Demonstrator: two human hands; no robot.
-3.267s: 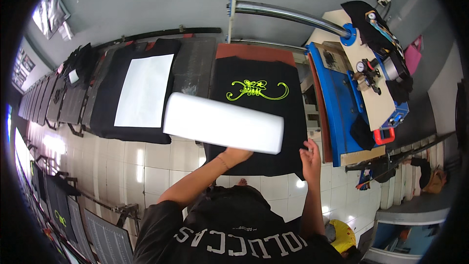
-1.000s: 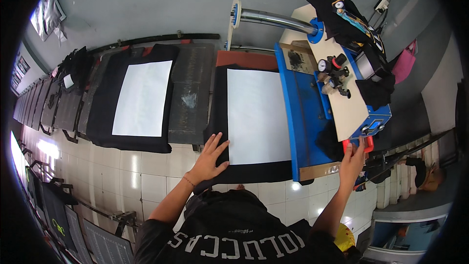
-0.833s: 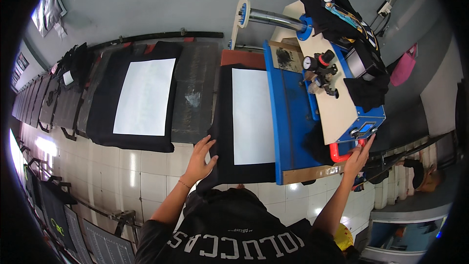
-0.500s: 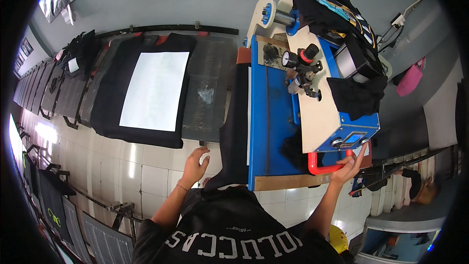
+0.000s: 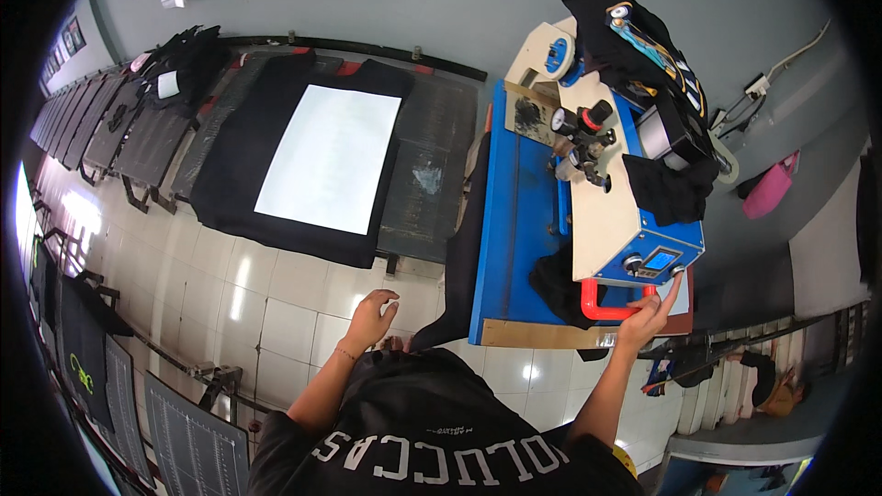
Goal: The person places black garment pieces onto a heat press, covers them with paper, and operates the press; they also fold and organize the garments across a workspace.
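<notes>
Just left of the press (image 5: 514, 211) and before it, the left hand (image 5: 370, 319) is held over the floor (image 5: 294, 321), its grip loosely open, the fingers half curled. At the front of the press, the right hand (image 5: 649, 320) is set against the red handle (image 5: 602, 313), and its index finger is stretched up to the knob (image 5: 678, 271) beside the display (image 5: 659, 261). Whether the handle is gripped by the other fingers cannot be told. Along the left edge of the press, a strip of black cloth (image 5: 462, 257) is seen, the remainder hidden beneath. Farther left of the press, a black shirt (image 5: 239, 156) is laid on the table (image 5: 432, 147), with a white sheet (image 5: 331, 161) spread over it. On top of the press, a gauge (image 5: 563, 121) is mounted, and behind it a printed garment (image 5: 643, 46) is draped. Well right of the press, a pink bag (image 5: 772, 188) is seen by the wall.
</notes>
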